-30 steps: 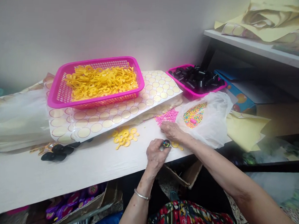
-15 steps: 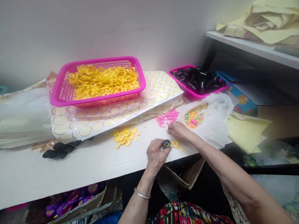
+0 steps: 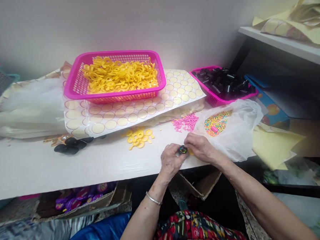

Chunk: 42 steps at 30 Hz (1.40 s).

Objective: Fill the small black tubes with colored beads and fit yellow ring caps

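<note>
My left hand (image 3: 171, 160) is closed around a small black cylinder (image 3: 183, 149) held upright at the table's front edge, with multicoloured bits showing in its top. Fingertips of my right hand (image 3: 201, 148) are pinched together right beside the cylinder's rim; whatever they hold is too small or hidden to make out. Under that hand lies a yellow ring-shaped piece (image 3: 191, 152), mostly covered. Small pink pieces (image 3: 186, 123) are spread just behind my hands. A white plastic bag (image 3: 239, 133) at the right carries multicoloured beads (image 3: 218, 120) and one pink capsule-like piece (image 3: 214, 129).
Yellow ring pieces (image 3: 139, 138) lie left of my hands. A pink basket (image 3: 114, 98) of yellow pieces rests on sticker sheets (image 3: 117, 122). Behind the bag stands another pink basket (image 3: 214, 100) of black cylinders. A white shelf (image 3: 284, 44) juts out at the right.
My right hand has moved from the edge of the pink pieces to the black cylinder, now partly covering the yellow ring piece. The camera view has shifted slightly.
</note>
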Tool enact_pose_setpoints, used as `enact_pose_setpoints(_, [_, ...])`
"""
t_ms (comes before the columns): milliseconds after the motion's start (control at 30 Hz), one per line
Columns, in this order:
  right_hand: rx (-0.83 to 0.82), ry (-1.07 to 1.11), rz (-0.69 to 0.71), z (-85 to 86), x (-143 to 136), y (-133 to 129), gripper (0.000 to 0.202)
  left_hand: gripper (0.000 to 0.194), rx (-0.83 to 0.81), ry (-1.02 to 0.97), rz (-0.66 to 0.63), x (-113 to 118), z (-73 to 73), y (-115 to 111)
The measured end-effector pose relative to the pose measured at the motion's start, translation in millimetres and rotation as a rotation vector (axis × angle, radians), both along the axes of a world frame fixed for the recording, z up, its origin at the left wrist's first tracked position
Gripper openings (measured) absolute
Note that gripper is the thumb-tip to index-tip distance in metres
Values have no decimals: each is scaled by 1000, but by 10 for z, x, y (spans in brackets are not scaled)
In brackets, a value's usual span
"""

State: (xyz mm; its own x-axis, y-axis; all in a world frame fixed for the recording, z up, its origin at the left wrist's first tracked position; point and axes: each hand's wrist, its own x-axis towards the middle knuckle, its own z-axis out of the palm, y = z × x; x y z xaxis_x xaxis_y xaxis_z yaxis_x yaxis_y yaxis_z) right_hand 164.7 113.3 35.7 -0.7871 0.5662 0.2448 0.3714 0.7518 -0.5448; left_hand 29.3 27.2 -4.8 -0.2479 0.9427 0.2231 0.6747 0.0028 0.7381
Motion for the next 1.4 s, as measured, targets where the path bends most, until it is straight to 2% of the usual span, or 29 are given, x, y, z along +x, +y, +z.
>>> enact_pose_setpoints(67, [57, -49, 40, 31, 12, -84, 17, 12, -5, -2, -1, 5, 6, -2])
enact_pose_setpoints(200, [163, -120, 34, 47, -14, -177, 22, 11, -17, -1, -7, 6, 10, -6])
enact_pose_setpoints(500, [281, -260, 33, 11, -85, -167, 18, 8, -18, 1, -9, 2, 13, -11])
enact_pose_setpoints(633, [299, -257, 33, -22, -91, -177, 18, 8, -19, -3, -6, -4, 1, -11])
enact_pose_setpoints(1067, [169, -266, -75, 2, -129, -213, 22, 7, -18, 9, 1, 1, -20, 1])
enact_pose_setpoints(1300, [-173, 143, -60, -48, -1, -148, 13, 17, 31, -5, 4, -14, -93, 24])
enact_pose_setpoints(1400, [-170, 254, -199, -134, 111, -176, 10, 19, 42, -14, -3, -21, -97, 23])
